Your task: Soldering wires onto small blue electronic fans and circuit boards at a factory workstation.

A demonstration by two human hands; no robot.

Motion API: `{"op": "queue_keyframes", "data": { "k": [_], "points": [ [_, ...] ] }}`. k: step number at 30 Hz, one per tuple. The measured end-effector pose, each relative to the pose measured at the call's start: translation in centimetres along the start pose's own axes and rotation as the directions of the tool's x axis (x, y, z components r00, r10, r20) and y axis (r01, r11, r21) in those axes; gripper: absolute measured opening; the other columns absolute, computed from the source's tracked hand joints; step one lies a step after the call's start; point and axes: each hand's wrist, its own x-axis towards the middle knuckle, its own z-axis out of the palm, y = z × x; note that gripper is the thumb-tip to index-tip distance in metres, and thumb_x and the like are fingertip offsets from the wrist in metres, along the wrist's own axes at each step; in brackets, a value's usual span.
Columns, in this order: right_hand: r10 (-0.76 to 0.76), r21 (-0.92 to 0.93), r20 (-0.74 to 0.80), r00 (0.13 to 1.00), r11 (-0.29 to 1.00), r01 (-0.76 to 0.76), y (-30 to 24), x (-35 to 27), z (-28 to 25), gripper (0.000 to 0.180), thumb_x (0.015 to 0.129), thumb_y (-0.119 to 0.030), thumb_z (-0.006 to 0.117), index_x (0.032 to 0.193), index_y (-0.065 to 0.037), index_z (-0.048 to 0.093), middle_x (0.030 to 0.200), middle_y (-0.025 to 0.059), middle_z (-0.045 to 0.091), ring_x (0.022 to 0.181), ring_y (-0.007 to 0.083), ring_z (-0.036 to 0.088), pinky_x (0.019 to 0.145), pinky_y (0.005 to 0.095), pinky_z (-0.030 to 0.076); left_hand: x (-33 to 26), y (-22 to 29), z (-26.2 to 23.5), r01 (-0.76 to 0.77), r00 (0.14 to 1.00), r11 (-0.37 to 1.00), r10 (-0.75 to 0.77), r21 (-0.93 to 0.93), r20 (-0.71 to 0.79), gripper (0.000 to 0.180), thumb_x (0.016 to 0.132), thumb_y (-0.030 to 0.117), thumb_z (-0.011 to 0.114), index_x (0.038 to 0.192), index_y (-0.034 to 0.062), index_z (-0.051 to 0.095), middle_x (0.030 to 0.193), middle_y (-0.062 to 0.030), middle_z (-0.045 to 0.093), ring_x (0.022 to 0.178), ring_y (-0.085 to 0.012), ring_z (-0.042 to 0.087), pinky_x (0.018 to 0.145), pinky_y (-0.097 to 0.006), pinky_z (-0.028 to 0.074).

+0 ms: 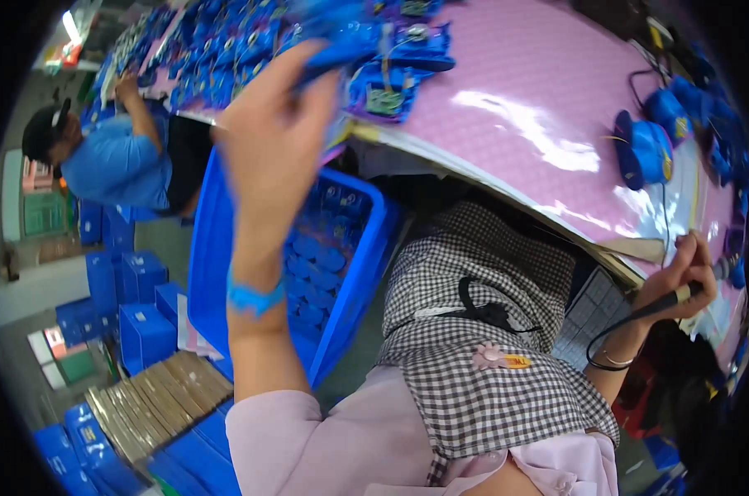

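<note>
My left hand [279, 136] is raised over the far left part of the table, blurred by motion. Its thumb and fingers grip a blue plastic housing [341, 45], smeared too. Rows of similar blue housings [395, 91] with green circuit boards and thin wires lie beside it. At the right, my right hand [680, 281] is closed around a corded, pen-like tool [687, 293] resembling a soldering iron; its black cable loops past my wrist. Beyond that hand, a blue rounded housing [643, 153] with thin wires sits on the table.
A pink patterned table [507, 62] under a glossy clear cover stretches ahead. Below its left edge stands a blue crate [366, 256] with blue parts inside. Blue bins [147, 326] and stacked cardboard [155, 405] are at the left. A co-worker [114, 169] in blue works at the far left.
</note>
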Motion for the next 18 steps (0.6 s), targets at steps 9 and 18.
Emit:
{"op": "queue_keyframes", "data": {
  "k": [9, 18],
  "points": [
    [-0.057, -0.065, 0.119, 0.991, 0.996, 0.065, 0.3, 0.1, 1.9, 0.027, 0.086, 0.005, 0.062, 0.085, -0.003, 0.036, 0.089, 0.0222, 0.065, 0.071, 0.0209, 0.064, 0.067, 0.0319, 0.058, -24.0, -26.6, -10.1, 0.211, 0.840, 0.577, -0.520, 0.789, 0.156, 0.026, 0.082, 0.022, 0.064, 0.102, 0.0054, 0.066, 0.085, -0.0192, 0.065, 0.082, -0.0375, 0.064, 0.072, -0.048, 0.051],
    [-0.056, -0.026, 0.094, 0.994, 0.998, 0.058, -0.4, 1.0, 1.8, 0.025, 0.086, 0.005, 0.063, 0.086, -0.004, 0.039, 0.092, 0.0194, 0.066, 0.072, 0.0167, 0.061, 0.069, 0.0295, 0.055, -28.9, -38.7, 3.6, -0.009, 0.754, 0.507, -0.562, 0.862, 0.339, 0.018, 0.083, 0.011, 0.055, 0.097, 0.0051, 0.064, 0.087, -0.0172, 0.067, 0.073, -0.0291, 0.068, 0.061, -0.038, 0.055]
  ]
}}
